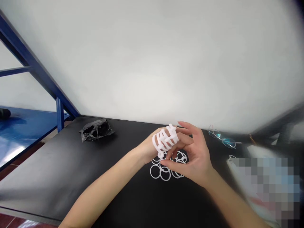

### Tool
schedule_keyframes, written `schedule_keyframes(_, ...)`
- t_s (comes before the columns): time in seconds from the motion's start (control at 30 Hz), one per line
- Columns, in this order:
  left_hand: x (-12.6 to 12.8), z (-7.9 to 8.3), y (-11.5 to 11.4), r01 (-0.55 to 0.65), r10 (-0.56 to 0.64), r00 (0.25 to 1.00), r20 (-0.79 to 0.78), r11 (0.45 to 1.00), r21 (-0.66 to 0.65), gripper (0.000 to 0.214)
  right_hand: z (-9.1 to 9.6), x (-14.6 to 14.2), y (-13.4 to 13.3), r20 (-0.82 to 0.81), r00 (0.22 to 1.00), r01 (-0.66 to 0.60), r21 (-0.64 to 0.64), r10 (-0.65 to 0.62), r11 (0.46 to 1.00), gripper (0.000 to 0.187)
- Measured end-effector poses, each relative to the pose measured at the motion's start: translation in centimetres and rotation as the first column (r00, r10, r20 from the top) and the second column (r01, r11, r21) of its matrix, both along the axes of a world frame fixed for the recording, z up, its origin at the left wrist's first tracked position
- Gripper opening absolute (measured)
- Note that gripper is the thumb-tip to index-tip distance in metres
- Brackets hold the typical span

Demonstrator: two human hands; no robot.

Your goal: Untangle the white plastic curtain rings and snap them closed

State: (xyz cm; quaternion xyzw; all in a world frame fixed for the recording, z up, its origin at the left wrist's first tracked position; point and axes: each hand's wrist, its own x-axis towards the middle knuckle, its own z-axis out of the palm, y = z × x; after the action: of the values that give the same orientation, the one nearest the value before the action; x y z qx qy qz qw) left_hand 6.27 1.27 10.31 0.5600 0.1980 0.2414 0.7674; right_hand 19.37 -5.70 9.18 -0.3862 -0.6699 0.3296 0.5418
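Observation:
Several white plastic rings with small knobs (165, 139) are wrapped side by side around my left hand (154, 142), across the back of it. Its fingers point right and look loosely bent, partly covered by my other hand. Curved around those fingers is my right hand (198, 155), one finger stretched out above and the thumb below. That thumb tip lies close to the lowest knob; I make out nothing held in this hand. More white rings (155, 171) lie in an overlapping group on the black tabletop (128, 190) beneath both hands, partly hidden.
A crumpled black plastic bag (97, 130) sits at the back left. Eyeglasses (229, 142) lie at the back right, near a pale, partly blurred object (239, 177). Behind the table is a white wall (152, 63), with a blue metal frame (42, 72) on the left.

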Motion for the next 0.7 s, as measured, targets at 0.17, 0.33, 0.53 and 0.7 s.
schedule_keyframes(0.17,0.5,-0.9,-0.4,-0.067,0.069,0.996,-0.056,0.997,0.045,0.017,0.0,-0.5,-0.1,-0.073,0.990,0.114,-0.053,-0.117,0.992,0.060)
schedule_keyframes(0.33,-0.8,-1.0,0.3,-0.098,0.088,0.995,0.043,0.901,0.423,0.018,1.2,-0.4,-0.5,-0.239,0.952,0.113,-0.312,-0.193,0.943,0.056)
schedule_keyframes(0.53,-2.5,0.4,0.7,0.042,0.187,0.966,-0.179,0.569,0.821,0.039,1.4,0.6,-0.2,-0.184,0.983,-0.095,-0.451,0.012,0.887,0.037)
schedule_keyframes(0.7,-2.2,0.0,0.7,0.197,0.213,0.925,-0.316,0.441,0.875,0.044,0.8,0.9,0.4,-0.202,0.962,-0.263,-0.485,0.186,0.834,0.013)
